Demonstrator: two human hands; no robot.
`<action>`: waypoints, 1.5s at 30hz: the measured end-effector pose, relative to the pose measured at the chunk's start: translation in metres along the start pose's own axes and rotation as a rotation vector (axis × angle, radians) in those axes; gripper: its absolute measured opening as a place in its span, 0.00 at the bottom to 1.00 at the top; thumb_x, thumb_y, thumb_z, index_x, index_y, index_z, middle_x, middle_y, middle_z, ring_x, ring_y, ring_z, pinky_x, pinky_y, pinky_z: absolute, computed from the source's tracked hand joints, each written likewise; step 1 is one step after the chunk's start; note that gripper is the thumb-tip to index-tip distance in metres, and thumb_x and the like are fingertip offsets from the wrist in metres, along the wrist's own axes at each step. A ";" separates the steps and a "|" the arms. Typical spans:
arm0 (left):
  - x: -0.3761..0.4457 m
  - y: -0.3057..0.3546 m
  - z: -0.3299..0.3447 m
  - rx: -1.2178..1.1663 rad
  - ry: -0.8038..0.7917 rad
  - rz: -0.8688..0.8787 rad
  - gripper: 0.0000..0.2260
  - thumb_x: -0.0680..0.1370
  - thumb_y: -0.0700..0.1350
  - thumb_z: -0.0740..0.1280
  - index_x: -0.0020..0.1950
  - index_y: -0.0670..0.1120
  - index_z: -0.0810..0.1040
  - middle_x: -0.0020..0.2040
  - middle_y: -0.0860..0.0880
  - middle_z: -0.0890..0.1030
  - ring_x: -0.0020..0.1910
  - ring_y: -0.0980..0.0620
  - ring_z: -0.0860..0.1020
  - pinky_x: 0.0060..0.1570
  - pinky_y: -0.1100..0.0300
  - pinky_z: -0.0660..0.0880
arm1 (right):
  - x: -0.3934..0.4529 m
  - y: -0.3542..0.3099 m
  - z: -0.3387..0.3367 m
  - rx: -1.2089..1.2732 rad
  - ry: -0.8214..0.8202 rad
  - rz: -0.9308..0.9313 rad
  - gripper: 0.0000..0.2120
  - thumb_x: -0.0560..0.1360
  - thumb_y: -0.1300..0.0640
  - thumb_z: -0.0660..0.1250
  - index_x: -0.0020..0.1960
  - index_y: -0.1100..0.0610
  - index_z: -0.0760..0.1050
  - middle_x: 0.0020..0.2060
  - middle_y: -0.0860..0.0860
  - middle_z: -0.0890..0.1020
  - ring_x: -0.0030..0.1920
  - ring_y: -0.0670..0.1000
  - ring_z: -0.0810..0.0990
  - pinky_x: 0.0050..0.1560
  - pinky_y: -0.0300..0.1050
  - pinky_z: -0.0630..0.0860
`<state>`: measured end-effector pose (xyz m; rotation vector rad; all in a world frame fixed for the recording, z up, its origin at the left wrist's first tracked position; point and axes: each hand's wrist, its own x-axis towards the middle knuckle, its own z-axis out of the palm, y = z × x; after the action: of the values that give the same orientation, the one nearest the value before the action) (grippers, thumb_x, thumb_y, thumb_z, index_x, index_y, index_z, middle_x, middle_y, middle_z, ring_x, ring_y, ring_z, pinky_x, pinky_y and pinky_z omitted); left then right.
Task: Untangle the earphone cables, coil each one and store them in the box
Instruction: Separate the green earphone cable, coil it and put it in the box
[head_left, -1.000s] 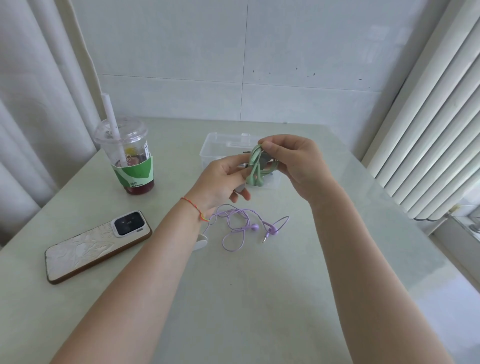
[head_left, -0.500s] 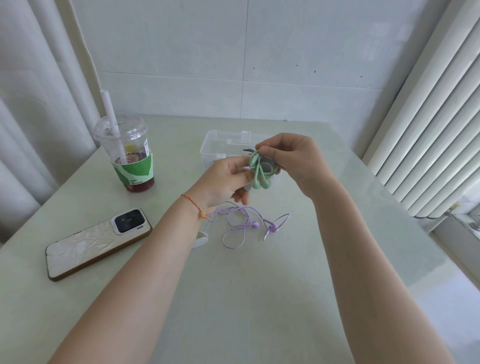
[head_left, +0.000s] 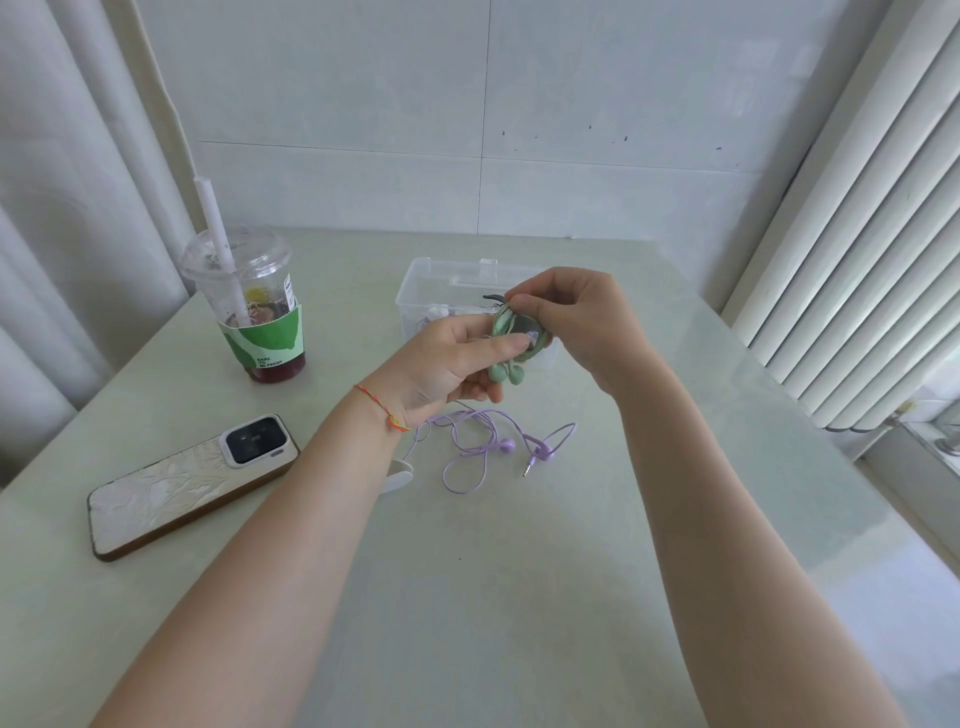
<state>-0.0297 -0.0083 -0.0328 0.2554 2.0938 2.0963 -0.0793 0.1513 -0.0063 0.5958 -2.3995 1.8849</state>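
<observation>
Both my hands hold a small coil of green earphones in the air, just in front of the clear plastic box. My left hand pinches the coil from the left with the thumb laid across it, and the two green earbuds dangle below. My right hand pinches the top of the coil from the right. Loose purple earphones lie tangled on the table under my hands, plug pointing toward me. Some cables show inside the box.
An iced drink cup with a straw stands at the left. A phone in a white case lies face down near the left edge. A small white object peeks from under my left wrist. Curtains flank both sides.
The green coil and both hands have shifted slightly downward and toward me. My left thumb now lies further across the coil. The purple earphones have not moved.
</observation>
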 end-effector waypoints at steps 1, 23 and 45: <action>-0.001 0.000 -0.001 -0.002 -0.002 0.005 0.06 0.76 0.45 0.71 0.51 0.46 0.81 0.35 0.49 0.79 0.28 0.53 0.75 0.35 0.62 0.70 | 0.000 0.000 0.000 0.019 -0.001 0.007 0.03 0.74 0.65 0.70 0.44 0.59 0.82 0.37 0.53 0.84 0.36 0.50 0.78 0.34 0.39 0.74; 0.007 -0.006 -0.008 -0.161 0.154 0.087 0.13 0.71 0.41 0.64 0.54 0.43 0.79 0.36 0.47 0.76 0.28 0.55 0.67 0.24 0.64 0.64 | 0.000 0.005 -0.002 0.281 -0.057 0.122 0.04 0.75 0.63 0.70 0.43 0.62 0.78 0.39 0.60 0.82 0.36 0.56 0.80 0.41 0.47 0.79; 0.008 -0.007 -0.016 -0.248 0.106 0.035 0.19 0.78 0.29 0.57 0.63 0.43 0.77 0.45 0.45 0.83 0.31 0.52 0.78 0.28 0.66 0.69 | 0.002 0.008 -0.016 0.037 -0.079 0.175 0.05 0.76 0.58 0.70 0.50 0.58 0.80 0.43 0.54 0.82 0.40 0.51 0.80 0.49 0.48 0.80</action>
<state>-0.0409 -0.0222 -0.0402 0.1522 1.8684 2.4097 -0.0870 0.1673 -0.0094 0.4850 -2.5479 2.0127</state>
